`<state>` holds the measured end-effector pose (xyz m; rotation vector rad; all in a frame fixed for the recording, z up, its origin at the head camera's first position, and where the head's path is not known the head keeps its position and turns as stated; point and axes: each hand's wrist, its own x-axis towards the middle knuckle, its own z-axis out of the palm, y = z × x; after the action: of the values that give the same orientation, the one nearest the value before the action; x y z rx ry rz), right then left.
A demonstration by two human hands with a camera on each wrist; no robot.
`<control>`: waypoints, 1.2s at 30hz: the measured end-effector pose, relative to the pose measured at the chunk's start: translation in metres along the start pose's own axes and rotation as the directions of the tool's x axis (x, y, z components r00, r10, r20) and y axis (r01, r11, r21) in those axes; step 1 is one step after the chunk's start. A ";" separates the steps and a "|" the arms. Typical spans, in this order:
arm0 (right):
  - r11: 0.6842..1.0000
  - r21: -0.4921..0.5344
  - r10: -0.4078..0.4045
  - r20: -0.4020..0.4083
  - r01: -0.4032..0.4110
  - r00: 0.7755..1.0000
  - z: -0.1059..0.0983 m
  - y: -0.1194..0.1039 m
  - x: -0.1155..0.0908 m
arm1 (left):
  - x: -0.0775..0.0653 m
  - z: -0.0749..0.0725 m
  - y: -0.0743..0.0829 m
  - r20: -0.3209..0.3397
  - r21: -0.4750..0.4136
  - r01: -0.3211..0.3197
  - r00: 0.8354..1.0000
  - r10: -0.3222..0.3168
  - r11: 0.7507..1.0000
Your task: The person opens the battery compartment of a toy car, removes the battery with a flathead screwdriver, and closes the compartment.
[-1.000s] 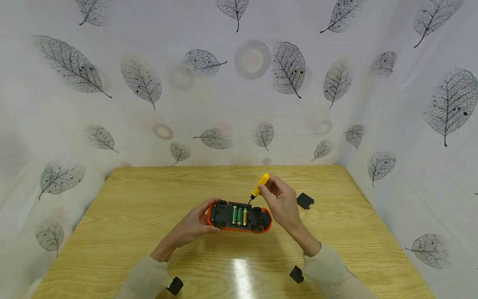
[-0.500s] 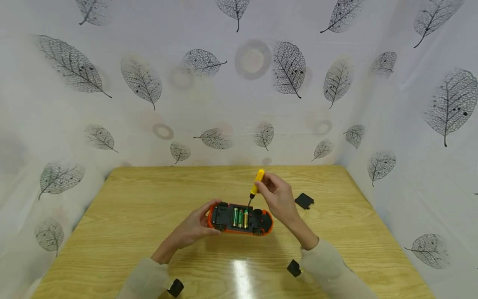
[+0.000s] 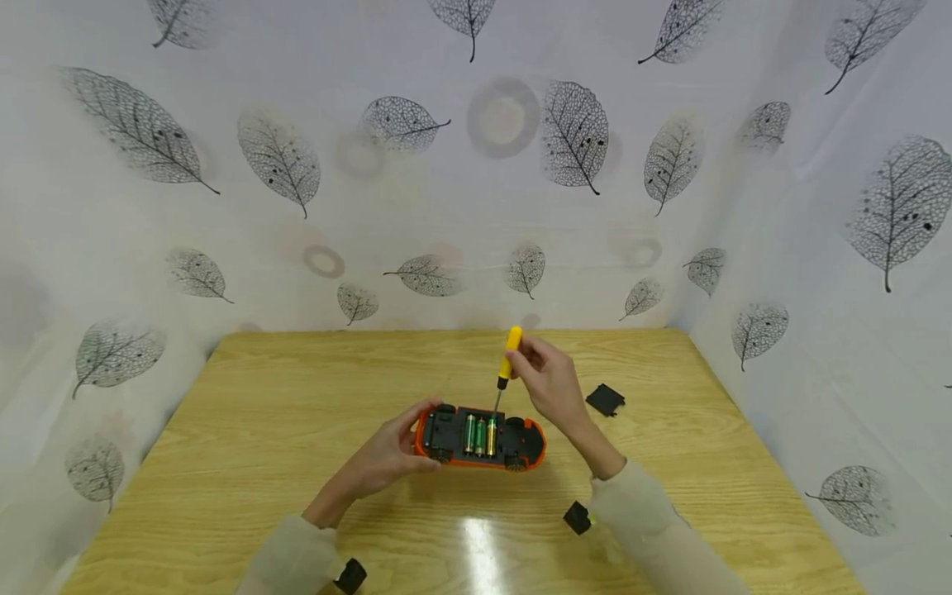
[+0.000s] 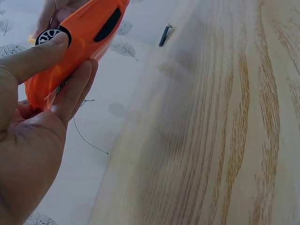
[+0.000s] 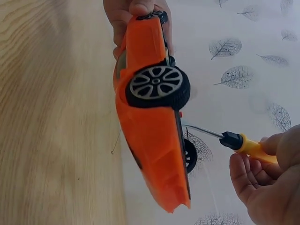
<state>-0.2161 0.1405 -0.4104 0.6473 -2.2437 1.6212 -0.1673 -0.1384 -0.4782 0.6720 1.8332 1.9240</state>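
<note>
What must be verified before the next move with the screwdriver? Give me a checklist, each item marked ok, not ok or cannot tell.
1. Toy car gripped: ok, the left hand holds one end.
2. Underside exposed: ok, it faces the head camera, with three batteries side by side.
3. Black cover out of the way: ok, it lies on the table, apart from the car.
4. Screwdriver grip: ok, the right hand pinches its yellow handle.
5. Car braced on the table: not ok, it is held above the surface.
6. Tip firmly against the rightmost battery: cannot tell, too small to see.
</note>
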 end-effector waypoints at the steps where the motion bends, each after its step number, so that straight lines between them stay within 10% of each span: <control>1: 1.000 -0.005 0.015 0.011 -0.015 1.000 0.000 0.000 0.002 | 0.000 0.000 0.000 -0.006 0.000 0.002 1.000 -0.002 1.000; 36: 0.984 0.021 0.176 0.101 -0.179 0.979 0.000 0.002 0.017 | -0.004 0.002 0.000 -0.007 -0.028 0.007 1.000 -0.007 1.000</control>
<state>-0.2317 0.1380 -0.4038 0.5591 -2.4133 1.7443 -0.1629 -0.1394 -0.4789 0.6492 1.8069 1.9466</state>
